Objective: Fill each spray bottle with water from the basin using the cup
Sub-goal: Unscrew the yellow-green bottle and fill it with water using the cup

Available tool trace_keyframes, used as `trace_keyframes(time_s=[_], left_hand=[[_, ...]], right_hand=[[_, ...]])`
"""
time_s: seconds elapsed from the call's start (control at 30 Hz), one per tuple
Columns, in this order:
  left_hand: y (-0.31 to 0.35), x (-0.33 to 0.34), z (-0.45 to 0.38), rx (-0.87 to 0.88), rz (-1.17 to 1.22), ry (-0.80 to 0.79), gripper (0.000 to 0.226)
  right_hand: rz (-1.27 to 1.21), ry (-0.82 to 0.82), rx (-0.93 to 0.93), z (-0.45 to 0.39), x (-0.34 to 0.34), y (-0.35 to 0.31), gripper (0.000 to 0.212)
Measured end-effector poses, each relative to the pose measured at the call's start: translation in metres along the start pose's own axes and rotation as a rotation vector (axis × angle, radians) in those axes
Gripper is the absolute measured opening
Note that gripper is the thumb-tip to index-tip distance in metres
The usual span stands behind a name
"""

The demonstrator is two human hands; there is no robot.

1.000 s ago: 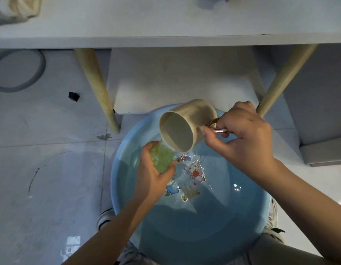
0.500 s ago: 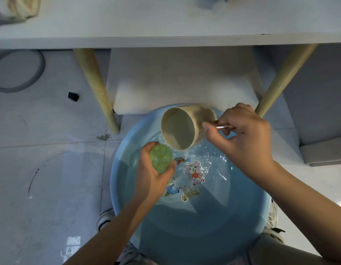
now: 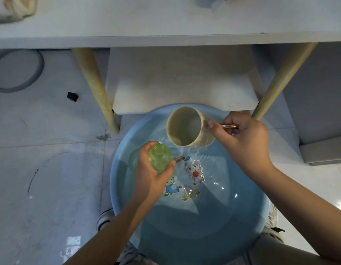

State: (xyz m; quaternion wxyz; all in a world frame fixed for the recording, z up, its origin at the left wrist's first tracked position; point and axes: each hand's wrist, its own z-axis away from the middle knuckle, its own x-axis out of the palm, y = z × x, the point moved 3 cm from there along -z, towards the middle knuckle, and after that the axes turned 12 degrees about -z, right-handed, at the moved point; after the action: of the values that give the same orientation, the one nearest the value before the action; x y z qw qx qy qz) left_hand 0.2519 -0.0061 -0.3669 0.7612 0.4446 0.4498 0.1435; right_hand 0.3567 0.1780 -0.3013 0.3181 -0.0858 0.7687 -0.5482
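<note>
A round blue basin (image 3: 123,190) of water sits on the floor below me, with cartoon stickers on its bottom. My left hand (image 3: 152,176) grips a small green translucent spray bottle (image 3: 159,157) without its cap, mouth up, over the basin's left side. My right hand (image 3: 240,142) holds the metal handle of a beige cup (image 3: 186,129). The cup lies tilted on its side, mouth toward the left, its lower edge touching the rippling water at the basin's far side. No water runs into the bottle now.
A white table top (image 3: 165,20) spans the far side on two wooden legs (image 3: 95,88) that flank the basin. A white box (image 3: 183,79) stands under it, touching the basin's far rim. A grey hose loop (image 3: 18,71) and a small black block (image 3: 72,96) lie on the tiled floor at left.
The cup stopped pouring into the bottle, drew back to the far side and dipped down to the water. The left hand kept the bottle nearly still.
</note>
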Motion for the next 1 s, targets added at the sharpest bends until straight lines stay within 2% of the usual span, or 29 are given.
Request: trace_keyframes(time_s=[0.47,1.0], left_hand=[[0.002,0.003,-0.001,0.013,-0.019,-0.031,0.060],[0.003,0.002,0.000,0.014,-0.027,-0.024,0.061]], right_hand=[[0.141,-0.046,-0.580,0.001,0.013,-0.029,0.038],[0.171,-0.056,-0.746,0.001,0.011,-0.037,0.034]])
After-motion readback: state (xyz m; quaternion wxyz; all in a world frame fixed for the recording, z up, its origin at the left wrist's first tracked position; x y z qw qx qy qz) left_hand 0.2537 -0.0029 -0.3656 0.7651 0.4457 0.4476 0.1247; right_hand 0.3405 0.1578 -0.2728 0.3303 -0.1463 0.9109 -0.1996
